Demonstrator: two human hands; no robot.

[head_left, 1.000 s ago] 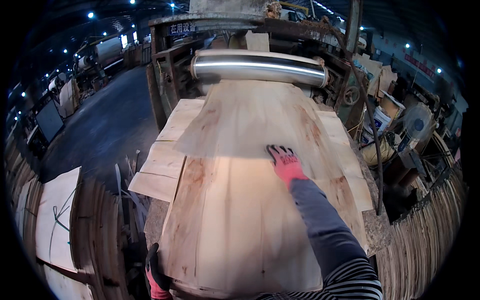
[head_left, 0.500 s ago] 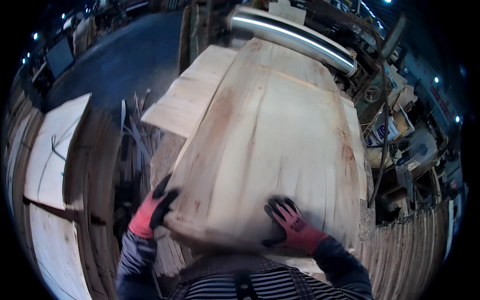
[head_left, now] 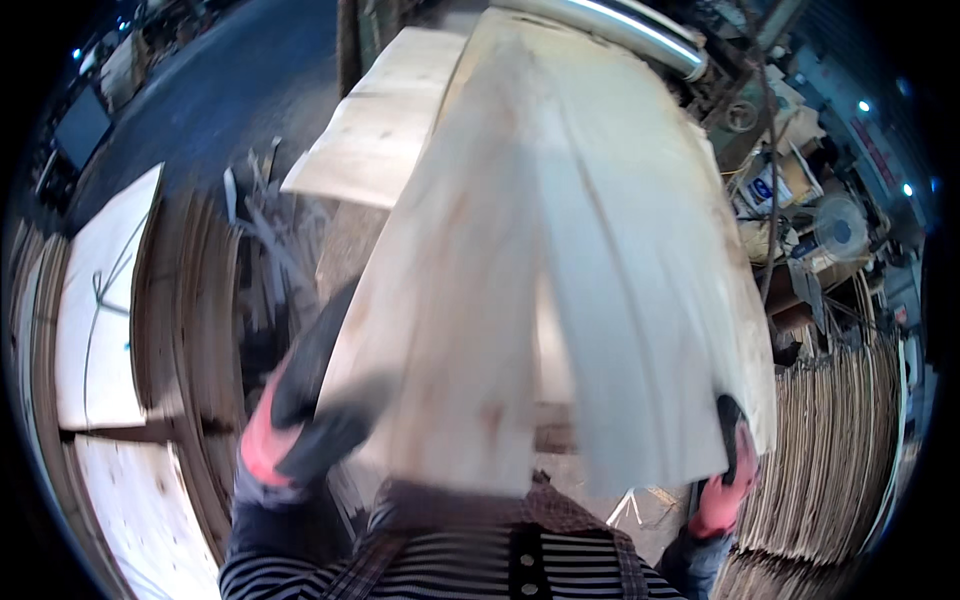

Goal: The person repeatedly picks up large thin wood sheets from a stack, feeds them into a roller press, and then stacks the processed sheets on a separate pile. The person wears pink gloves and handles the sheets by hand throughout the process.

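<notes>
A large pale wood veneer sheet (head_left: 455, 300) is lifted before me, blurred by motion. Its near part is split lengthwise, leaving a gap in the middle through which a lighter surface shows. My left hand (head_left: 305, 415), in a pink and black glove, grips the sheet's near left edge, thumb on top. At the near right corner my right hand (head_left: 732, 470), gloved alike, is closed on the edge; some fingers are hidden. The far end of the sheet lies by a shiny metal roller (head_left: 640, 22).
Another veneer piece (head_left: 385, 115) juts out at the far left. Tied veneer stacks (head_left: 100, 310) stand on the left, with loose strips (head_left: 275, 240) beside them. On the right are an upright veneer stack (head_left: 825, 450), a fan (head_left: 840, 228) and a hanging cable (head_left: 772, 170).
Both hands have raised the sheet's near end, and a split has opened in it. My right hand went from lying on the sheet to holding its right edge. The view has shifted.
</notes>
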